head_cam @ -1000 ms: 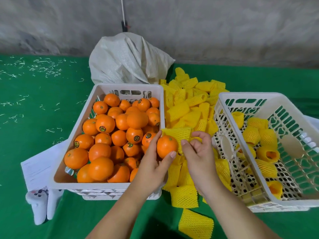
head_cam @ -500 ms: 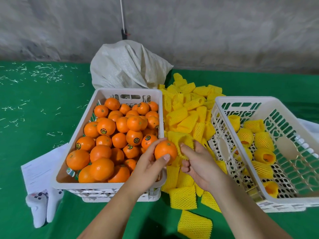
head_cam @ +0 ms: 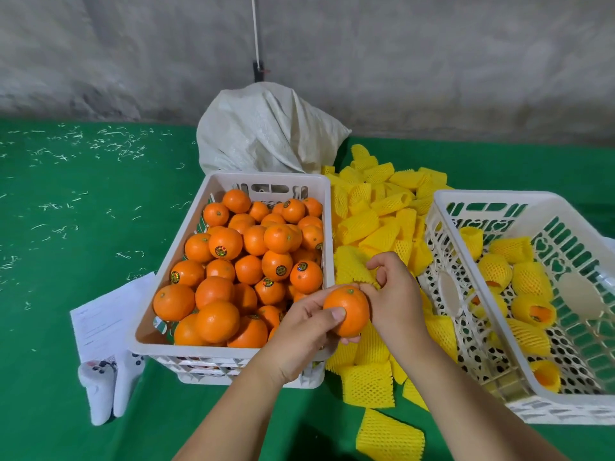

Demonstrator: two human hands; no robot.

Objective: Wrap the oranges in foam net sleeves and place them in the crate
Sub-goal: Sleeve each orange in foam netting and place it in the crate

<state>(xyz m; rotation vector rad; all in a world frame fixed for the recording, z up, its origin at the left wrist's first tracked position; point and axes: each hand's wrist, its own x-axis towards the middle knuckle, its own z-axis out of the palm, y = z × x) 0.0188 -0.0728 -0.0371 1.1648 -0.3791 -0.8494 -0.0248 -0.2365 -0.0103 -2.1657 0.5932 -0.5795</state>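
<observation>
Gripped between thumb and curled fingers of the left hand [head_cam: 301, 331], a round bare orange [head_cam: 347, 311] is held just in front of the near right corner of the white plastic crate of unwrapped oranges [head_cam: 263, 179], stem end up, presumably so that an open sleeve can be drawn over it. Just right of that orange, the right hand [head_cam: 392, 294] pinches the lower edge of one yellow foam net sleeve [head_cam: 349, 267] between thumb and fingertips, the remaining fingers loosely bent; the sleeve is lifted off the heap and touches, or nearly touches, the top of the fruit. Its mouth does not appear to be spread yet, so the wrapping step is judged to be only beginning. Along the right side of the same crate lies the heap of yellow foam net sleeves [head_cam: 376, 207], placed within reach of both hands. Further right of the crate stands a white perforated plastic crate [head_cam: 492, 196] holding several sleeved oranges [head_cam: 532, 309], the likely destination. Behind the crate of unwrapped oranges slumps a pale woven sack [head_cam: 266, 128]; at its near left corner lie a sheet of paper [head_cam: 103, 317] and a white game controller [head_cam: 106, 387].
</observation>
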